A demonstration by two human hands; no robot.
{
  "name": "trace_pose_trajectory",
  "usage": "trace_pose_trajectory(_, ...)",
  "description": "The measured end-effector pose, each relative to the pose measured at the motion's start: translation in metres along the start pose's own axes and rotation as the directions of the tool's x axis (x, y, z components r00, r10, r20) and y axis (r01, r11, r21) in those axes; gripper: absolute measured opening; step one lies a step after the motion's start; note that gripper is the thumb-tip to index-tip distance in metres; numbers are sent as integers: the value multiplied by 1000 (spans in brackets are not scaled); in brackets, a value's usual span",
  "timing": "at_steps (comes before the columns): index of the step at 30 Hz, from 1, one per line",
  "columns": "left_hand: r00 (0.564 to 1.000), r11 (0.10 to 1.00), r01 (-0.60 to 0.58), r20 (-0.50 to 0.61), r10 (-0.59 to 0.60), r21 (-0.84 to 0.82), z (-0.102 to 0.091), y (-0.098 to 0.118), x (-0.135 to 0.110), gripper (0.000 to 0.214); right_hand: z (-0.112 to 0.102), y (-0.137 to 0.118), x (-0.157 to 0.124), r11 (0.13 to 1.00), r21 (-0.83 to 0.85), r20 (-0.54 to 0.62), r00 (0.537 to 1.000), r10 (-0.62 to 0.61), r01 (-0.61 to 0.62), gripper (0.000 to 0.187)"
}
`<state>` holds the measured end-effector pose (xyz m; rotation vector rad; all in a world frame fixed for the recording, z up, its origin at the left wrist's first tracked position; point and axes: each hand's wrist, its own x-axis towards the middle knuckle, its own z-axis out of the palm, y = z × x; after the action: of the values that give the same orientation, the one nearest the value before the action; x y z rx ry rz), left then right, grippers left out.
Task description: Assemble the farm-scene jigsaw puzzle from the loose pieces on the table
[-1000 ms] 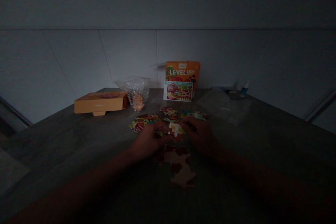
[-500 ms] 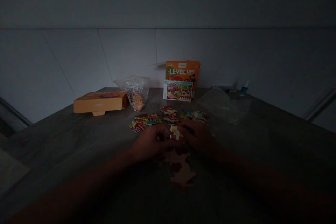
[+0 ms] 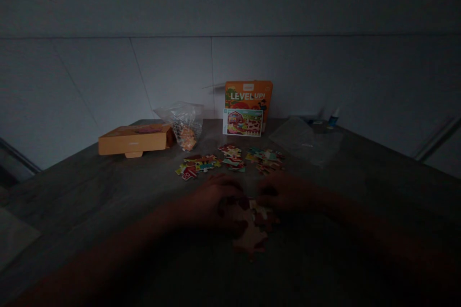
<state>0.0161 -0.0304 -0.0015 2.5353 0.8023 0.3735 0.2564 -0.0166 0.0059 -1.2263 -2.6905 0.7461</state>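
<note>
The scene is very dark. My left hand (image 3: 212, 204) and my right hand (image 3: 284, 192) rest low on the grey table (image 3: 108, 211), both at the joined patch of brown-and-cream puzzle pieces (image 3: 252, 235). A small pale piece (image 3: 261, 211) lies between the fingertips, at the top of the patch. Both hands look curled and are smeared by motion, so their grip is unclear. Loose coloured pieces (image 3: 230, 158) lie in a row just beyond the hands.
An orange puzzle box (image 3: 248, 98) with a picture card (image 3: 242, 123) stands against the wall. An orange box lid (image 3: 133, 140) and a clear bag of pieces (image 3: 183, 124) sit at the left. An empty clear bag (image 3: 306, 141) and a small bottle (image 3: 334, 118) are at the right.
Both hands have come nearer to me, from the loose pieces down onto the joined patch, bringing the pale piece with them. The view has tilted slightly.
</note>
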Motion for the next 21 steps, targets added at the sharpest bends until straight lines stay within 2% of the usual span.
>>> trace_pose_trajectory(6, 1000, 1000, -28, 6, 28, -2, -1, -1, 0, 37, -4, 3, 2, 989, -130, -20, 997, 71, -73, 22)
trace_pose_trajectory(10, 999, 999, -42, 6, 42, 17, -1, -1, 1, 36, -3, 3, 2, 986, -132, -7, 994, 106, -106, 22)
trace_pose_trajectory(15, 999, 999, -46, 6, 46, 24, -1, -1, 0, 36, -1, 6, 2, 993, -88, -27, 997, 78, -80, 20)
trace_pose_trajectory(18, 998, 998, 18, -60, -21, -61, 2, -3, -1, 58, -1, 5, 3, 999, -31, -153, 988, 27, -32, 23)
trace_pose_trajectory(20, 992, 981, 47, -106, -68, -186, 4, -5, -2, 69, 2, 2, 6, 999, 50, -289, 957, 6, 9, 27)
trace_pose_trajectory(21, 989, 969, 40, -131, -74, -243, 5, -6, -1, 67, 5, -1, 7, 995, 93, -346, 938, 5, 29, 28)
